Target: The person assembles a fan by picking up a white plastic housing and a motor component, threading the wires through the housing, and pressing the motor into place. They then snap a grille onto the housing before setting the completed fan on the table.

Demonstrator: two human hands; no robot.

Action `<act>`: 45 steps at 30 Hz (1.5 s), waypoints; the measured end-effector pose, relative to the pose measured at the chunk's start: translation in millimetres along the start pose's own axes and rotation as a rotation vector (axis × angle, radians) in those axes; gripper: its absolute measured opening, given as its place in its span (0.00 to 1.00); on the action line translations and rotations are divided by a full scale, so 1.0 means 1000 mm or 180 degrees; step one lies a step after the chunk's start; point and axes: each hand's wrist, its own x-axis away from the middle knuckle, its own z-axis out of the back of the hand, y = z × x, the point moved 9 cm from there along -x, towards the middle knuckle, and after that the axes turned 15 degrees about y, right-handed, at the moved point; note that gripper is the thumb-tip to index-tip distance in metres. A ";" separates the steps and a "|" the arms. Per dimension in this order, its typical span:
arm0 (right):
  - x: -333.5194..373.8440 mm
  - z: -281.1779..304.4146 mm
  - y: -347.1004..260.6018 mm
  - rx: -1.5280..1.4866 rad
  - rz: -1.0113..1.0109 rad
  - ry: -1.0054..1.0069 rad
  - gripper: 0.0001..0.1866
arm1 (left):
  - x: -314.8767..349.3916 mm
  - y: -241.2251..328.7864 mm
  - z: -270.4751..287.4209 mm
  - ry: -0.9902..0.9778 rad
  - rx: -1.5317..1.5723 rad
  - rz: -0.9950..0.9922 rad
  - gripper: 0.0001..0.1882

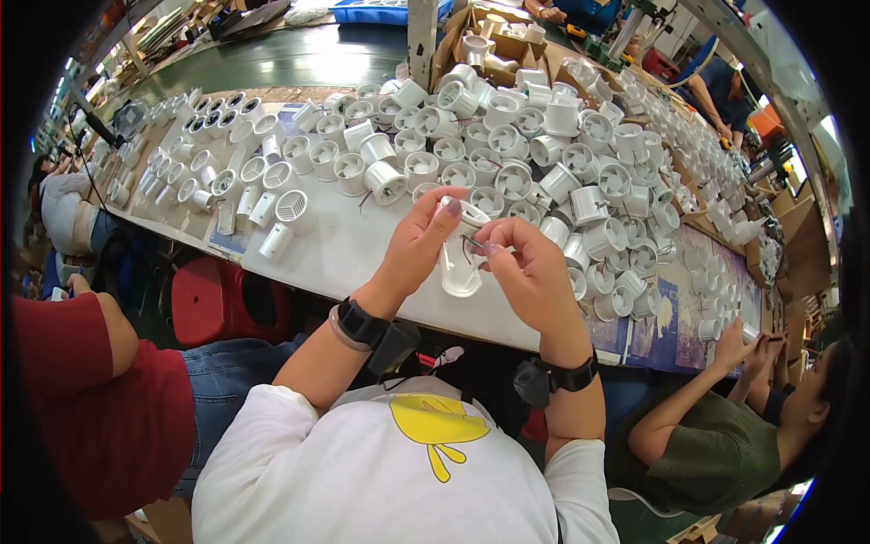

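My left hand (419, 243) grips a white cylindrical plastic fan housing (459, 263) from its left side, holding it just above the table's near edge. My right hand (530, 267) sits at the housing's right, thumb and forefinger pinched on thin wires (475, 245) that come out of it. Both wrists wear black bands. Behind my hands, a big heap of the same white fan housings (526, 154) covers the white table (349, 254).
Flat white grilles and ring parts (272, 195) lie in rows at the left. Cardboard boxes (498, 41) stand at the back. A person in red (100, 399) sits at my left, a person in green (725, 435) at my right, hands at the table.
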 end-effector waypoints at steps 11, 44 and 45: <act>0.001 0.005 0.029 -0.0801 -0.0918 0.0028 0.04 | 0.023 0.041 -0.008 -0.0243 -0.0303 -0.2202 0.43; -0.003 0.008 0.020 -0.0519 -0.0733 -0.0065 0.06 | 0.049 0.049 -0.018 -0.0466 -0.0717 -0.3042 0.30; -0.002 0.013 0.014 -0.0532 -0.0596 0.0014 0.05 | 0.049 0.049 -0.016 -0.0422 -0.0702 -0.3038 0.30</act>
